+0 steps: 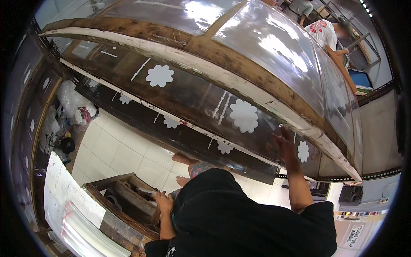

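Note:
My right hand (284,144) is raised at the long table's pale front edge (257,96), its fingers drawn together around a small light bit too tiny to name. Just beneath lies a dark shelf panel (188,92) with white scalloped flower shapes (244,116) and thin white bars. My left hand (163,202) hangs low by an open wooden drawer box (128,192). Its fingers are curled, and a pale narrow thing (147,191) shows just beyond them; what it is cannot be made out.
Clear glossy sheeting (269,47) covers the tabletop. Clear plastic bags (72,100) are heaped at the left. A stack of clear plastic strips (92,231) lies on a white board at lower left. Another person (321,34) works at the far right. White tiles (124,150) cover the floor.

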Motion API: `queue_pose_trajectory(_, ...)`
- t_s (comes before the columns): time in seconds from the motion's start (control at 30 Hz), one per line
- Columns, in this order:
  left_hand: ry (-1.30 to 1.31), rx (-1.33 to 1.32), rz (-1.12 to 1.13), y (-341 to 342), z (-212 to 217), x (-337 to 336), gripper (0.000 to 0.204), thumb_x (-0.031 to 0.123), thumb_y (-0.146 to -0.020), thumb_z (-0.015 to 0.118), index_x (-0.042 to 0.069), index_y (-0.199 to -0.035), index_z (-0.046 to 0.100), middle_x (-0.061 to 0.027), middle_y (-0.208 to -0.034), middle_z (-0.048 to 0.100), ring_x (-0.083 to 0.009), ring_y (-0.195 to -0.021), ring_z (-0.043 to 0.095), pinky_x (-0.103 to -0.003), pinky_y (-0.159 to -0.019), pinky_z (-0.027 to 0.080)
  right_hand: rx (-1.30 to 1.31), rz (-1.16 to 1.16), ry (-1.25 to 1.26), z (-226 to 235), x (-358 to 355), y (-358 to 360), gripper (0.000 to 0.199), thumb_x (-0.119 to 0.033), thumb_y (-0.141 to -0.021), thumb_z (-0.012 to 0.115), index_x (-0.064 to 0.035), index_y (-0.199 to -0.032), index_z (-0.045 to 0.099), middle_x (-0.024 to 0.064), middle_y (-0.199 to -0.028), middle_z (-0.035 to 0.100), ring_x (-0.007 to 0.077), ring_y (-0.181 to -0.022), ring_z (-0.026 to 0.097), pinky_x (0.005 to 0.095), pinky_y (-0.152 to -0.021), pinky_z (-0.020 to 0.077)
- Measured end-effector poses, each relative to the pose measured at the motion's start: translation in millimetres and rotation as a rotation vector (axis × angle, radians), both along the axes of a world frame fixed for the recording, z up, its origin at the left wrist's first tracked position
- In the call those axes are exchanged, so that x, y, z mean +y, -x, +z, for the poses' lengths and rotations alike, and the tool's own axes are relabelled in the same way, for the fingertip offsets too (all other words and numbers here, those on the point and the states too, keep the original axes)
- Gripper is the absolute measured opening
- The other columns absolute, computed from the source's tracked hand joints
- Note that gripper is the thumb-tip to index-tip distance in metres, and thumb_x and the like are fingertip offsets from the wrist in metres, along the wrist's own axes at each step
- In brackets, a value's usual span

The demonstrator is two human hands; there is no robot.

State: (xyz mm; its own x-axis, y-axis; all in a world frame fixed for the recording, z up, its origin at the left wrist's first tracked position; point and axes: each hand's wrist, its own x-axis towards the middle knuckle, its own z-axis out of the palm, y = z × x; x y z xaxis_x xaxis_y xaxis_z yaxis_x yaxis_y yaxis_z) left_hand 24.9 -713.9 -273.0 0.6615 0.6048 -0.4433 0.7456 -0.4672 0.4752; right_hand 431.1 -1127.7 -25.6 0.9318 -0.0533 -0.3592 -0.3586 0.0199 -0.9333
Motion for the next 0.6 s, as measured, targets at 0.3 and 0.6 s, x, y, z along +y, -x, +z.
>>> queue_pose_trajectory(0.3, -0.032, 0.024, -0.009, 4, -20, -6, 0.042, 0.025, -0.088, 0.064, -0.005, -0.117, 0.065, -0.0266, -0.139, 0.05, -0.0419, -0.134, 0.042, -0.049, -0.113, 0.036, -0.029, 0.04, -0.016, 1, -8, 5, 0.065, 0.01, -0.089, 0.049, -0.0025, -0.152, 0.034, 0.0125, -0.155, 0.036, 0.0292, -0.116, 0.063, 0.0316, -0.089, 0.0564)
queue_pose_trajectory(0.6, 0.018, 0.072, 0.031, 13, -19, -8, 0.04, 0.024, -0.09, 0.065, -0.003, -0.119, 0.065, -0.0267, -0.139, 0.05, -0.0421, -0.134, 0.043, -0.049, -0.112, 0.036, -0.005, 0.006, 0.066, 0, -15, 0, 0.06, 0.01, -0.089, 0.048, -0.0036, -0.147, 0.04, 0.0109, -0.15, 0.041, 0.0273, -0.109, 0.067, 0.0313, -0.086, 0.0591)
